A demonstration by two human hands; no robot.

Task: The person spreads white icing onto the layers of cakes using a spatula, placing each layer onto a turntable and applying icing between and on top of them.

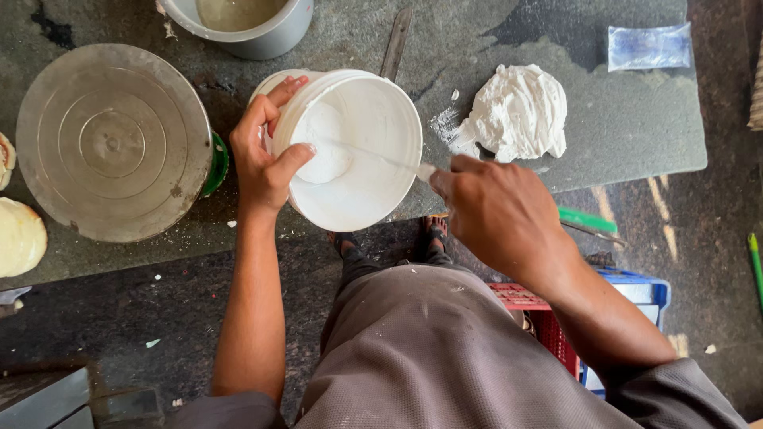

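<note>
My left hand (265,152) grips the rim of a white plastic bucket (373,195), tilted toward me at the counter's front edge. A lump of white paste (326,151) clings to the inside of the bucket. My right hand (497,213) holds a thin metal spatula (381,159) whose blade reaches into the bucket and touches the paste. A mound of the same white paste (517,113) lies on the stone counter (636,135) to the right of the bucket.
A round metal turntable (111,143) stands at the left, with pale round cakes (17,237) at its left edge. A steel pot (254,32) sits at the back. A clear plastic packet (649,46) lies far right. Red and blue crates (628,298) stand on the floor.
</note>
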